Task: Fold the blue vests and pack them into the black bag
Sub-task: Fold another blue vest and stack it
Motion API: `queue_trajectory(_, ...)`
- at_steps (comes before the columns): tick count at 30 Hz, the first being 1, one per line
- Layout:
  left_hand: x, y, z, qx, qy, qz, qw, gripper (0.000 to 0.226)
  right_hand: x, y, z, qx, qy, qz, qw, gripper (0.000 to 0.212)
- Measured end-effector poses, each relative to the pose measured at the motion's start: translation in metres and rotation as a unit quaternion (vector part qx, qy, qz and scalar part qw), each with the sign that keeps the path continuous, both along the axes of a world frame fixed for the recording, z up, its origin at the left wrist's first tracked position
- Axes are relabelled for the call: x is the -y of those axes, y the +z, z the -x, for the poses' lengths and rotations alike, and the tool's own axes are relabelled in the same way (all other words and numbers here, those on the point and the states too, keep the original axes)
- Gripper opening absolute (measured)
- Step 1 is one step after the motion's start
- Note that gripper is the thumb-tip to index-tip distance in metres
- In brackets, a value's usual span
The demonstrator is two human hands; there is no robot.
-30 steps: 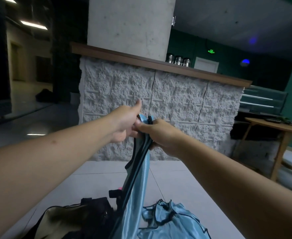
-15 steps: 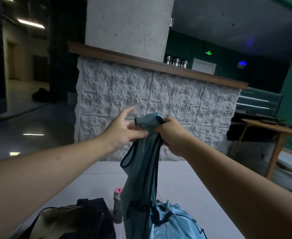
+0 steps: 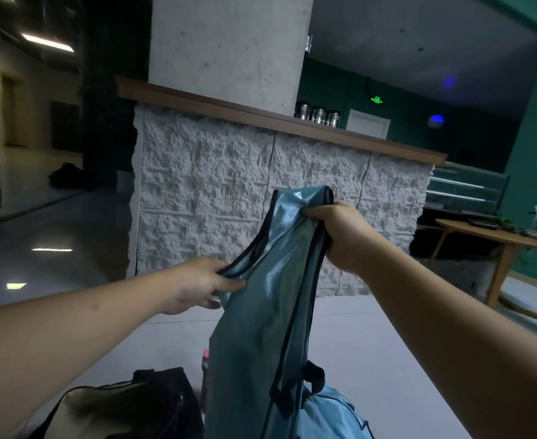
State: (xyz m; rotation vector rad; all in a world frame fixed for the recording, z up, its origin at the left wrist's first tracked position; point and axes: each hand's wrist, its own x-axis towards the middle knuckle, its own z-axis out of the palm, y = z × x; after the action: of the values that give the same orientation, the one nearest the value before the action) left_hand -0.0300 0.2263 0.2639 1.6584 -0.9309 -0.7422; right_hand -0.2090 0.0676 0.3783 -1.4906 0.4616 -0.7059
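A shiny blue vest (image 3: 270, 299) with black trim hangs in the air in front of me. My right hand (image 3: 345, 236) grips its bunched top at the shoulder straps. Lower and to the left, my left hand (image 3: 199, 288) pinches the black-edged armhole of the same vest. The black bag (image 3: 127, 407) lies open on the floor at the bottom left, its pale lining showing. Another blue vest (image 3: 330, 416) lies crumpled on the floor behind the hanging one, partly hidden by it.
A pink-capped bottle (image 3: 204, 372) stands on the floor between the bag and the vest. A white stone counter (image 3: 216, 198) with a wooden top rises straight ahead. A wooden table (image 3: 495, 239) stands at the right. Grey floor tiles spread around.
My hands have drawn apart: the left slid down and left along the vest's black edge, while the right kept the top and moved right. The vest now hangs spread wider.
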Motion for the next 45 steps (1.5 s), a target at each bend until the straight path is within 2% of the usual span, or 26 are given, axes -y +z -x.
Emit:
queue_trajectory(2, -0.004, 0.0, -0.003, -0.025, 0.01, 0.025, 0.999, 0.042, 0.006, -0.004, 0.001, -0.002, -0.006, 0.002, 1.0, 0.018)
queue_trajectory(4, -0.008, 0.001, -0.004, -0.053, 0.016, 0.036, 0.998, 0.056, 0.013, -0.008, 0.001, -0.004, -0.014, 0.0, 1.0, 0.015)
queue_trajectory(6, -0.011, -0.002, -0.007, -0.093, 0.031, 0.049, 0.994, 0.066, 0.017, -0.01, 0.001, -0.006, -0.025, -0.001, 1.0, 0.022)
queue_trajectory(9, -0.008, -0.009, -0.012, -0.103, 0.045, 0.057, 0.992, 0.09, 0.021, -0.01, 0.001, -0.019, -0.037, 0.024, 0.999, 0.024)
queue_trajectory(10, -0.005, -0.009, -0.007, -0.098, 0.056, 0.059, 0.992, 0.085, 0.022, -0.01, 0.0, -0.028, -0.039, 0.039, 0.998, 0.021)
queue_trajectory(12, 0.0, -0.008, 0.001, -0.082, 0.069, 0.069, 0.992, 0.054, 0.023, -0.011, 0.0, -0.051, -0.047, 0.082, 0.994, 0.016)
queue_trajectory(14, 0.006, -0.008, 0.006, -0.059, 0.096, 0.067, 0.991, 0.051, 0.022, -0.012, -0.002, -0.07, -0.063, 0.121, 0.988, 0.019)
queue_trajectory(17, 0.001, -0.002, 0.013, -0.073, 0.077, 0.075, 0.992, 0.08, 0.025, -0.012, -0.004, -0.071, -0.078, 0.136, 0.985, 0.024)
queue_trajectory(19, -0.004, 0.002, 0.011, -0.092, 0.022, 0.035, 0.995, 0.107, 0.028, -0.011, -0.006, -0.064, -0.088, 0.128, 0.986, 0.025)
queue_trajectory(20, -0.008, 0.003, 0.01, -0.098, -0.009, 0.005, 0.995, 0.11, 0.03, -0.012, -0.007, -0.063, -0.091, 0.125, 0.986, 0.025)
queue_trajectory(21, -0.011, 0.007, 0.012, -0.104, -0.047, -0.02, 0.993, 0.1, 0.032, -0.012, -0.008, -0.061, -0.092, 0.122, 0.986, 0.024)
queue_trajectory(23, -0.014, 0.012, 0.01, -0.112, -0.096, -0.039, 0.988, 0.062, 0.036, -0.013, -0.009, -0.057, -0.095, 0.105, 0.988, 0.018)
queue_trajectory(24, -0.015, 0.015, 0.009, -0.118, -0.104, -0.035, 0.987, 0.052, 0.039, -0.012, -0.009, -0.057, -0.094, 0.091, 0.99, 0.016)
queue_trajectory(25, -0.016, 0.016, 0.008, -0.13, -0.115, -0.022, 0.985, 0.051, 0.041, -0.012, -0.008, -0.054, -0.093, 0.072, 0.992, 0.014)
queue_trajectory(27, -0.015, 0.018, 0.007, -0.156, -0.117, -0.002, 0.981, 0.064, 0.043, -0.014, -0.005, -0.039, -0.084, 0.016, 0.996, 0.012)
queue_trajectory(28, -0.015, 0.019, 0.009, -0.168, -0.108, 0.004, 0.98, 0.066, 0.045, -0.017, -0.005, -0.026, -0.071, -0.021, 0.997, 0.018)
queue_trajectory(31, -0.009, 0.023, 0.011, -0.198, -0.051, 0.035, 0.978, 0.049, 0.044, -0.032, -0.002, 0.021, 0.002, -0.12, 0.993, 0.047)
queue_trajectory(34, -0.004, 0.031, 0.017, -0.214, 0.0, 0.065, 0.975, 0.044, 0.039, -0.051, 0.001, 0.055, 0.083, -0.157, 0.983, 0.084)
queue_trajectory(37, 0.002, 0.039, 0.023, -0.235, 0.034, 0.101, 0.966, 0.045, 0.032, -0.068, 0.0, 0.013, 0.161, -0.163, 0.973, 0.104)
queue_trajectory(41, 0.007, 0.047, 0.024, -0.233, 0.062, 0.142, 0.96, 0.042, 0.017, -0.086, -0.007, -0.108, 0.246, -0.131, 0.954, 0.143)
queue_trajectory(43, 0.006, 0.048, 0.023, -0.235, 0.072, 0.142, 0.959, 0.042, 0.016, -0.095, -0.008, -0.143, 0.289, -0.142, 0.936, 0.144)
queue_trajectory(45, 0.005, 0.047, 0.022, -0.23, 0.077, 0.14, 0.96, 0.042, 0.016, -0.102, -0.007, -0.136, 0.311, -0.152, 0.928, 0.131)
